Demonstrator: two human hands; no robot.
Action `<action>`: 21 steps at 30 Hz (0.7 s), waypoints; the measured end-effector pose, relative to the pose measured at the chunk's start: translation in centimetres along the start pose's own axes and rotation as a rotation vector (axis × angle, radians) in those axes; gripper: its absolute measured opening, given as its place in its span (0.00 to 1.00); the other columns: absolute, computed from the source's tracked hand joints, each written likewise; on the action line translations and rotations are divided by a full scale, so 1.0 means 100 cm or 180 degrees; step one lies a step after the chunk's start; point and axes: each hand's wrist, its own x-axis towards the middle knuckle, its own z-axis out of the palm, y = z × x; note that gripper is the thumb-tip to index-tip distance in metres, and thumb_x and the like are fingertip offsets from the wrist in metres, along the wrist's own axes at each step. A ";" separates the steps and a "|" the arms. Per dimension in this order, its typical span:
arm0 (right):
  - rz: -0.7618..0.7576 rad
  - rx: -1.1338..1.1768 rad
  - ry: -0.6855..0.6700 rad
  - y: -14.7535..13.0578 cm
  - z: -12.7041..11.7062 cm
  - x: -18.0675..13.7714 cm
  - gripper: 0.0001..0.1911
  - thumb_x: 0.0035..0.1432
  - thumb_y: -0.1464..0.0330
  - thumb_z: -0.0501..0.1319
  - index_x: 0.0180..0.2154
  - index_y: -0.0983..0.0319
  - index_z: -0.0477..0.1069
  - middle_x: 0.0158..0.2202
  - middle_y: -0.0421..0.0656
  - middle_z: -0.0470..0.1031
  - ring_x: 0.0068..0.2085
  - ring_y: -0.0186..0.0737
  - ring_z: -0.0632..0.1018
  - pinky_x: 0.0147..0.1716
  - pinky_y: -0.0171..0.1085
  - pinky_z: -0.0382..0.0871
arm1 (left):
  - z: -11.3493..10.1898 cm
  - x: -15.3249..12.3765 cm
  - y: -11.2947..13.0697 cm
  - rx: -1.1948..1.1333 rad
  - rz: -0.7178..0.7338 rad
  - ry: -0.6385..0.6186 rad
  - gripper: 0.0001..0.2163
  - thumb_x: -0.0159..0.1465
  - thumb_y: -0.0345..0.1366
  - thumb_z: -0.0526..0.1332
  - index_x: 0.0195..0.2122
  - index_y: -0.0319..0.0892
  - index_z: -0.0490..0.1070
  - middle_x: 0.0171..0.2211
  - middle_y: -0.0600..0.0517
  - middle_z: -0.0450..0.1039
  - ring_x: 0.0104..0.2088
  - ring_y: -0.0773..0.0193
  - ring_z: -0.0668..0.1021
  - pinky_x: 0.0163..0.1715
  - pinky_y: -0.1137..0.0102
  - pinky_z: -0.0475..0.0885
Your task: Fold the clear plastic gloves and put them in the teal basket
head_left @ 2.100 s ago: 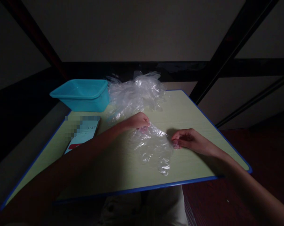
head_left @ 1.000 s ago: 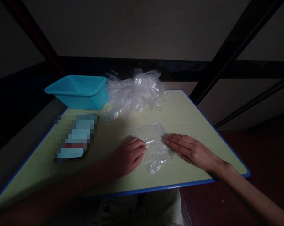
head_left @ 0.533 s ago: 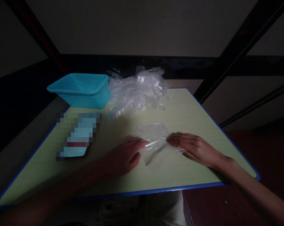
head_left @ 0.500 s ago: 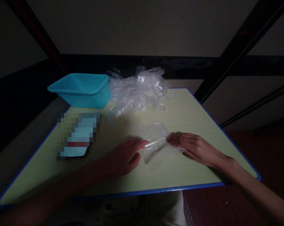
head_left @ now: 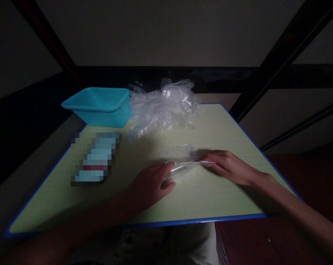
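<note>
A thin, clear plastic piece (head_left: 180, 167) lies partly folded on the table between my hands, its middle raised in a shiny crease. I cannot tell whether it is a bag or a glove. With fingertips on its left edge, my left hand (head_left: 151, 187) rests with the thumb apart from the fingers. My right hand (head_left: 228, 165) pinches the right end, and a narrow bit of the film shows by its fingers. Beyond both hands is a heap of crumpled clear plastic pieces (head_left: 166, 106), some with rounded, finger-like ends.
At the back left stands a turquoise plastic basin (head_left: 106, 116). A flat, pixelated phone-like object (head_left: 96, 158) lies left of my left hand. The pale table (head_left: 144, 215) has a blue edge. A dark-framed wall (head_left: 166, 36) rises behind it.
The right hand has lifted the right end of the plastic slightly and drawn it into a narrower fold. The left thumb has moved a little right. The view has shifted slightly.
</note>
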 end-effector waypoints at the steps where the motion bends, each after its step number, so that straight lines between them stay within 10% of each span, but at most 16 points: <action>1: 0.0020 0.0017 -0.0017 0.000 -0.001 0.002 0.15 0.64 0.67 0.47 0.35 0.61 0.71 0.30 0.45 0.74 0.32 0.40 0.74 0.31 0.39 0.66 | 0.000 0.001 -0.001 -0.0021 -0.0086 0.0000 0.16 0.55 0.31 0.60 0.47 0.41 0.68 0.34 0.49 0.76 0.33 0.61 0.77 0.35 0.69 0.72; 12: 0.0405 0.1038 -0.0330 0.016 -0.010 0.038 0.18 0.63 0.60 0.48 0.24 0.61 0.63 0.20 0.36 0.60 0.23 0.31 0.62 0.23 0.34 0.57 | -0.014 0.027 -0.003 -0.0616 -0.1022 -0.0343 0.02 0.53 0.28 0.59 0.25 0.39 0.69 0.22 0.53 0.74 0.24 0.65 0.76 0.25 0.74 0.66; 21: 0.0471 0.1599 -0.0552 0.027 -0.004 0.055 0.18 0.61 0.60 0.51 0.23 0.61 0.62 0.21 0.36 0.63 0.24 0.31 0.65 0.26 0.34 0.60 | -0.021 0.041 -0.018 -0.2081 -0.1829 -0.0672 0.07 0.48 0.25 0.58 0.29 0.37 0.70 0.17 0.56 0.73 0.17 0.69 0.72 0.19 0.77 0.64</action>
